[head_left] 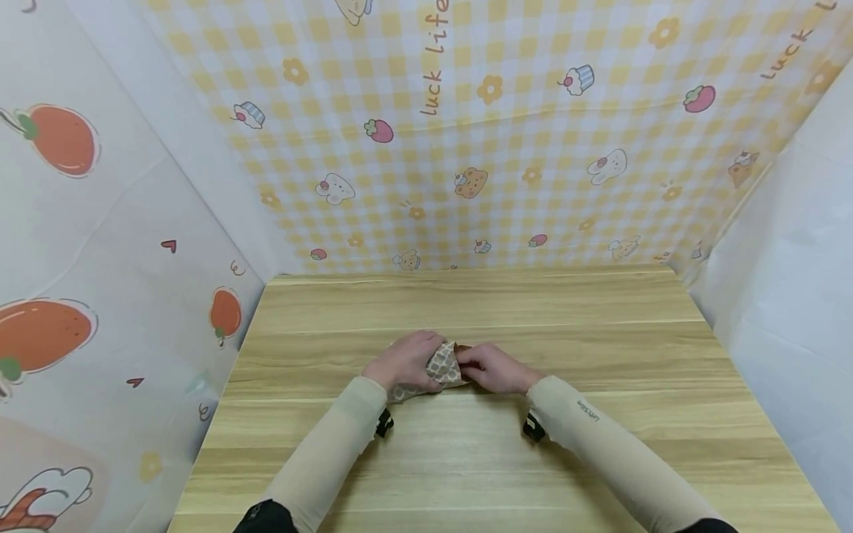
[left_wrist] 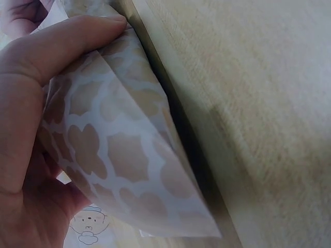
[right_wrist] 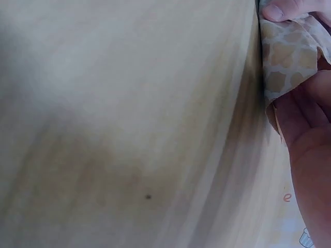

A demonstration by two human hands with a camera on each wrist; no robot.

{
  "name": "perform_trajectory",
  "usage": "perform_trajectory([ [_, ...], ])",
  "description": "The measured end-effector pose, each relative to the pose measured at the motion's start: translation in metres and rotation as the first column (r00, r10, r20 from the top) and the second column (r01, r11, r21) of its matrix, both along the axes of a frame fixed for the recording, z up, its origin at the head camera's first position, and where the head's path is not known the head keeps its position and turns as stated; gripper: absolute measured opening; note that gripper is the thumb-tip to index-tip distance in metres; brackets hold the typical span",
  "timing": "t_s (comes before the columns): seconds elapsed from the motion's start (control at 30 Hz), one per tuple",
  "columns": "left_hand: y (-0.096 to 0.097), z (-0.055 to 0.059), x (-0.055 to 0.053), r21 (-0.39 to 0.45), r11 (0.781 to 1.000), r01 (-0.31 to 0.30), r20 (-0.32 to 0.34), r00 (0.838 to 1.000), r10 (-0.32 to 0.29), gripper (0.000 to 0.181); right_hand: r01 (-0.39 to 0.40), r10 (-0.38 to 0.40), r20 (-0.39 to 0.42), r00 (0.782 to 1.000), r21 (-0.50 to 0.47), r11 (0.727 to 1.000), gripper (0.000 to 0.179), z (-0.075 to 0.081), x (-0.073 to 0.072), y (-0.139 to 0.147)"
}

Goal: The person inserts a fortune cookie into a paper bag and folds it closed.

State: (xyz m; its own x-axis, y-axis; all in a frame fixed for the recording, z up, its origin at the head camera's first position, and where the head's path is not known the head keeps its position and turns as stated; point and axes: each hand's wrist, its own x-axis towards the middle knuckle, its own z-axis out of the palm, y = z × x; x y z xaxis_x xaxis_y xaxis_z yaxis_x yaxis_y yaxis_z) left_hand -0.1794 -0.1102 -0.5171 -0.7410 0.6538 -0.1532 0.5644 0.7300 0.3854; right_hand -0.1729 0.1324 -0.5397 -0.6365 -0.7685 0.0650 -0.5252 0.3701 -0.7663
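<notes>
A tan sheet of paper with a white lattice pattern point(head_left: 443, 364) lies rolled or folded into a flattened tube on the table. My left hand point(head_left: 408, 361) grips it from above, with the thumb along its near side in the left wrist view. At the right end my right hand point(head_left: 496, 368) has its fingertips tucked into the paper's open end. A brown surface point(head_left: 462, 348) shows at that opening. In the right wrist view the paper point(right_wrist: 289, 57) covers those fingertips, so what they touch inside is hidden. A loose corner of the paper point(left_wrist: 170, 206) sticks out at the left end.
The wood-grain table point(head_left: 453, 474) extends around both hands. Behind it hangs a yellow checked cloth point(head_left: 520, 141) with cartoon prints. White side sheets point(head_left: 786, 244) stand along the left and right edges.
</notes>
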Motion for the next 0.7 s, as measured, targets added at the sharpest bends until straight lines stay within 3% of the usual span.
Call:
perform_trajectory([
  [0.4, 0.000, -0.002, -0.001, -0.006, 1.000, 0.011, -0.005, 1.000, -0.011, 0.074, -0.128, 0.124, 0.077, 0.989, 0.040, 0.991, 0.026, 0.003, -0.014, -0.002],
  [0.7, -0.001, -0.002, -0.002, 0.012, 1.000, 0.006, -0.007, 1.000, -0.006, 0.073, -0.145, 0.135, 0.121, 0.983, 0.082, 0.986, 0.027, 0.006, -0.019, -0.008],
])
